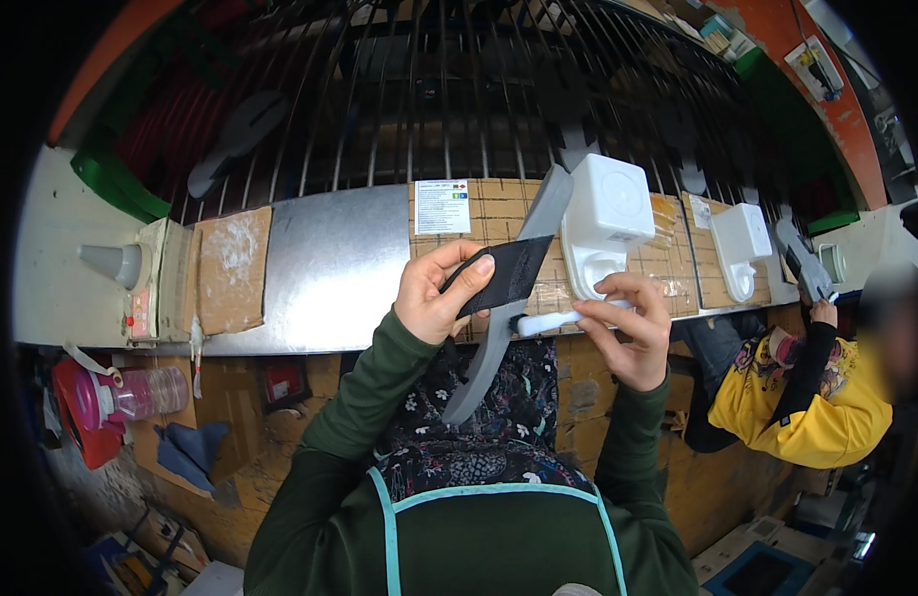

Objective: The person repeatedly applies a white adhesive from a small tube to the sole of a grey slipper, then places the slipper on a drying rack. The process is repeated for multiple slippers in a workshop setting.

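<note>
A person's two bare hands meet above the near edge of a metal worktop (330,263); the left hand (444,293) is closed on a black band (506,276) that crosses a long grey sole (493,353), thumb pressed on top, a grip that seems meant to steady the sole and turn its edge toward the other hand; the sole hangs in mid-air, tilted, its upper end near a white dispenser (610,204) and its lower end above the lap; the right hand (628,333) holds a white-handled brush (548,323) lightly in the fingertips, probably for fine control, its dark bristles at the sole's edge just below the band, though I cannot tell if they touch; the dispenser stands on stained cardboard (642,276), perhaps laid there to catch drips, and close to the right hand, likely for easy dipping; beyond, more grey pieces (242,134) lie on a rack of metal bars (379,124); to the right a co-worker in yellow (816,417) holds a similar grey piece (804,263), near a second white dispenser (743,238).
</note>
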Demonstrator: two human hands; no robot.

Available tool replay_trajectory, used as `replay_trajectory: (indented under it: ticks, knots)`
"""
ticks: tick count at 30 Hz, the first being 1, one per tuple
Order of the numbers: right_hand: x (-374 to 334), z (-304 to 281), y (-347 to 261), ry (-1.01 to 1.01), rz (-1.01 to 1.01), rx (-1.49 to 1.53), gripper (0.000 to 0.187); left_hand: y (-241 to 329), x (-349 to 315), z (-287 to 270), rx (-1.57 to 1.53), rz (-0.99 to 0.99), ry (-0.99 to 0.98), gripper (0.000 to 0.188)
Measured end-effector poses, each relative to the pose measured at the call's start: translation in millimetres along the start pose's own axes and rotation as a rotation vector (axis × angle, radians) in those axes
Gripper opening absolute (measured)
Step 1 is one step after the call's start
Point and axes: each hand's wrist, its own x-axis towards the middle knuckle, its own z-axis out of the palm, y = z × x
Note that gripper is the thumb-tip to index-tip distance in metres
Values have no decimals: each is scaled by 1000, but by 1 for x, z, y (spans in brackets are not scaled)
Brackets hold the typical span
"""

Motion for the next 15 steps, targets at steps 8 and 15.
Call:
replay_trajectory:
  ticks: [8, 15]
  knots:
    - [-8, 26, -1, 126, 158, 92, 24, -9, 7, -8, -119, -19, 40, 21]
    - [-4, 45, 2, 262, 170, 271, 18, -15, 10, -18, -245, -26, -16, 21]
